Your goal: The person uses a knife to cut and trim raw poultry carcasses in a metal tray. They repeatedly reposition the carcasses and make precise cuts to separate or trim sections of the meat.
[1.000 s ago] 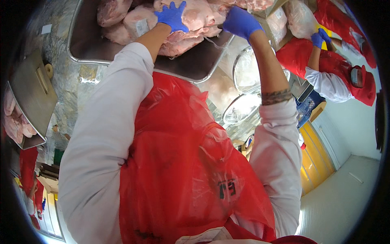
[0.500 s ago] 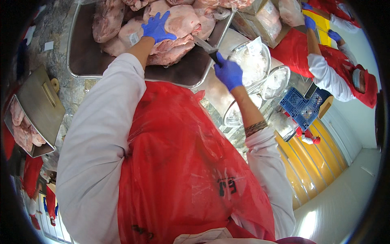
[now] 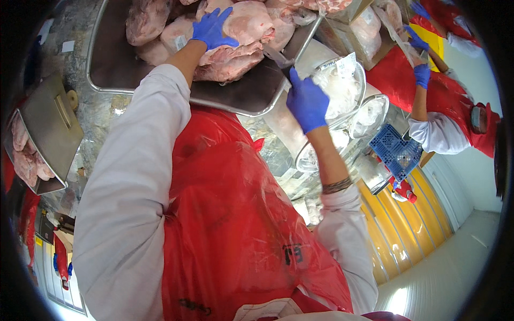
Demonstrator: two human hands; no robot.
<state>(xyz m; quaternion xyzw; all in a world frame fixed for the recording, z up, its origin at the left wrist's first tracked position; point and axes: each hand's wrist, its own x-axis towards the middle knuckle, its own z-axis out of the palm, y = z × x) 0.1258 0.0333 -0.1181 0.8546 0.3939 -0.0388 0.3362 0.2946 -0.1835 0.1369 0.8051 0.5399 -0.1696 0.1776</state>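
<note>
My left hand, in a blue glove, lies with fingers spread on a large piece of pale pink raw meat in a steel tray heaped with similar pieces. My right hand, also gloved, is closed on the dark handle of a knife at the tray's right side. The blade points up and left toward the meat's cut, ragged edge; whether its tip touches cannot be made out. A piece under my left hand has a white label.
Plastic-lined round containers stand right of the tray, near a cardboard box of bagged meat and a blue crate. Co-workers in red aprons work at the right and far left. A steel bin holding meat is at the left.
My right hand has drawn back from the meat toward me, exposing the knife. My left hand stays spread on the meat. The nearest co-worker at right now lifts a clear bag.
</note>
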